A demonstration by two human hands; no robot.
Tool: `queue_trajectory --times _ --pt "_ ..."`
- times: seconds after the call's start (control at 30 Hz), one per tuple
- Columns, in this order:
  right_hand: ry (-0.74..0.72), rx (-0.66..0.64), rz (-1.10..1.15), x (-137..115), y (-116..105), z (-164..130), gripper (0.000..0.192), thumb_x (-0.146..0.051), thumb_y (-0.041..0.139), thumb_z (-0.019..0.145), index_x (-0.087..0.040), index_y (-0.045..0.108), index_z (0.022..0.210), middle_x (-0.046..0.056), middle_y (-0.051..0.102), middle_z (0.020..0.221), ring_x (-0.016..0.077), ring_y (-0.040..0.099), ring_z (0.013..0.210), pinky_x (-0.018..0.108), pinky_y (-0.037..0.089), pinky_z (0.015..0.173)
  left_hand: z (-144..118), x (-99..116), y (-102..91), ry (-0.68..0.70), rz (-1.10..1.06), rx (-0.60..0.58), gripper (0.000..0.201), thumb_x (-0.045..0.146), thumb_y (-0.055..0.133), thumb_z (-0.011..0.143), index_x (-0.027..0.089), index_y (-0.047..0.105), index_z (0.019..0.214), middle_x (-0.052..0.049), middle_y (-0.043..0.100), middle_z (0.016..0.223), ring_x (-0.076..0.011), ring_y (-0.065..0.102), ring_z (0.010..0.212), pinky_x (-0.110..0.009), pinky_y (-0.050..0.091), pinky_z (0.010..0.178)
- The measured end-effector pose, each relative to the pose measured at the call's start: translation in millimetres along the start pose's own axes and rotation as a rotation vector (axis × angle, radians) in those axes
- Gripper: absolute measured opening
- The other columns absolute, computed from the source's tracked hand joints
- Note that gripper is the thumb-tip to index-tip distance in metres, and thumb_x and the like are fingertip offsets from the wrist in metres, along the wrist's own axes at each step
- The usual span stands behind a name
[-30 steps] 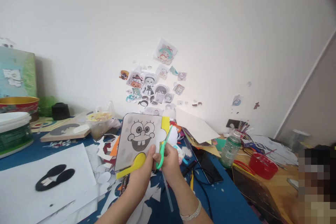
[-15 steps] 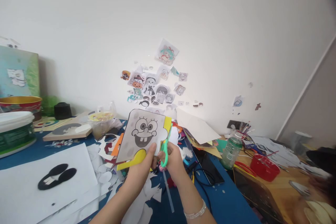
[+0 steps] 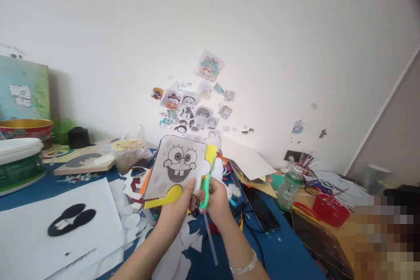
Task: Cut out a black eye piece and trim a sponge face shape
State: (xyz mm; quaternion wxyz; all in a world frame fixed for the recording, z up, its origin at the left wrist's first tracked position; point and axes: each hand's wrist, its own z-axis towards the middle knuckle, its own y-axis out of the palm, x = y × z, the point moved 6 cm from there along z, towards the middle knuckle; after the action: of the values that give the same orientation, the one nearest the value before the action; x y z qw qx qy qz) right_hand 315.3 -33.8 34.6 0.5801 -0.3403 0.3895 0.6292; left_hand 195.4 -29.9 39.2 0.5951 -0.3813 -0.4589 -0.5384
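My left hand (image 3: pixel 179 210) pinches the lower edge of a grey printed cartoon face sheet (image 3: pixel 175 166) backed by yellow paper (image 3: pixel 208 154), holding it upright above the table. My right hand (image 3: pixel 216 201) grips green-handled scissors (image 3: pixel 207 183), whose blades run up along the sheet's right edge where grey print meets yellow. A bracelet circles my right wrist.
A blue table (image 3: pixel 278 249) is strewn with paper scraps, white sheets (image 3: pixel 55 218) with a black cut-out, a green bottle (image 3: pixel 288 188), a red dish (image 3: pixel 330 210), a black phone (image 3: pixel 259 210) and tubs (image 3: pixel 19 162) at left. Stickers (image 3: pixel 193 109) cover the wall. A blurred person sits at far right.
The sheet and both hands have drifted slightly right and up, and the sheet has tilted a little. The scissors have stayed at the right edge of the sheet.
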Motion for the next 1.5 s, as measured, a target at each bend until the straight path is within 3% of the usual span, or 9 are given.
queue_trajectory --times 0.1,0.27,0.4,0.5,0.77,0.9,1.0,1.3,1.5 --pt "0.027 0.024 -0.026 0.1 -4.8 1.9 0.036 -0.039 0.074 0.056 -0.015 0.061 0.079 -0.001 0.059 0.055 0.0152 0.057 0.051 0.023 0.044 0.044 3.5 -4.0 3.9 -0.009 0.022 -0.075 0.031 0.05 0.056 0.065 0.019 0.056 0.064 -0.007 0.068 0.072 -0.0266 0.06 0.093 -0.035 0.046 0.082" --pt "0.056 0.052 -0.041 -0.5 -9.2 4.5 0.039 -0.043 0.074 0.053 -0.014 0.061 0.075 0.001 0.061 0.056 0.0155 0.057 0.051 0.025 0.046 0.048 8.6 -9.3 -0.8 -0.047 0.04 -0.005 0.032 0.05 0.059 0.063 0.019 0.055 0.073 -0.009 0.067 0.09 -0.025 0.057 0.098 -0.034 0.045 0.083" --pt "0.041 0.046 -0.02 0.0 -8.0 3.7 0.04 -0.043 0.074 0.054 -0.014 0.061 0.078 0.001 0.062 0.059 0.015 0.057 0.051 0.024 0.046 0.046 5.4 -3.7 7.5 -0.026 0.065 -0.156 0.042 0.055 0.051 0.069 0.021 0.043 0.045 -0.001 0.058 0.048 -0.02 0.06 0.064 -0.032 0.046 0.078" --pt "0.026 0.038 -0.012 0.6 -7.5 2.3 0.039 -0.041 0.074 0.055 -0.014 0.061 0.08 0.001 0.062 0.059 0.014 0.056 0.051 0.022 0.044 0.044 1.5 1.1 10.4 -0.023 0.04 -0.219 0.049 0.055 0.047 0.072 0.022 0.035 0.038 0.003 0.045 0.035 -0.0157 0.053 0.048 -0.029 0.047 0.071" --pt "0.068 0.009 -0.065 -0.6 -8.3 0.9 0.034 -0.037 0.073 0.058 -0.014 0.062 0.08 -0.001 0.059 0.053 0.0122 0.053 0.044 0.021 0.04 0.038 4.3 0.3 8.8 -0.075 -0.058 -0.229 0.043 0.053 0.052 0.07 0.021 0.042 0.041 0.002 0.045 0.033 -0.0155 0.052 0.044 -0.029 0.048 0.06" --pt "0.094 -0.011 -0.053 -2.0 -10.1 2.9 0.037 -0.037 0.075 0.054 -0.014 0.061 0.079 -0.001 0.06 0.054 0.0137 0.056 0.048 0.024 0.046 0.046 6.6 4.4 4.8 -0.109 -0.077 -0.211 0.032 0.05 0.059 0.064 0.019 0.05 0.064 0.003 0.053 0.045 -0.0146 0.052 0.044 -0.028 0.046 0.051" --pt "0.118 -0.007 -0.026 -0.4 -11.3 4.5 0.041 -0.042 0.076 0.051 -0.014 0.06 0.078 -0.001 0.059 0.052 0.0135 0.055 0.046 0.024 0.045 0.045 7.0 7.7 3.5 -0.102 -0.085 -0.214 0.033 0.048 0.059 0.065 0.018 0.051 0.076 0.006 0.05 0.045 -0.0126 0.047 0.04 -0.026 0.042 0.045" --pt "0.053 0.005 -0.01 1.7 -9.6 3.4 0.042 -0.045 0.074 0.054 -0.014 0.058 0.077 0.0 0.058 0.054 0.0141 0.055 0.048 0.026 0.047 0.048 8.1 4.1 6.8 -0.09 -0.093 -0.239 0.034 0.051 0.057 0.064 0.018 0.05 0.06 0.005 0.047 0.04 -0.0132 0.048 0.041 -0.025 0.041 0.044" --pt "0.1 0.001 -0.037 -2.4 -9.7 1.0 0.036 -0.04 0.075 0.054 -0.015 0.057 0.073 -0.004 0.054 0.047 0.0116 0.051 0.042 0.023 0.043 0.043 8.5 10.0 -0.5 -0.104 -0.073 -0.195 0.033 0.049 0.059 0.064 0.018 0.052 0.073 0.002 0.056 0.051 -0.0165 0.055 0.053 -0.027 0.046 0.055"
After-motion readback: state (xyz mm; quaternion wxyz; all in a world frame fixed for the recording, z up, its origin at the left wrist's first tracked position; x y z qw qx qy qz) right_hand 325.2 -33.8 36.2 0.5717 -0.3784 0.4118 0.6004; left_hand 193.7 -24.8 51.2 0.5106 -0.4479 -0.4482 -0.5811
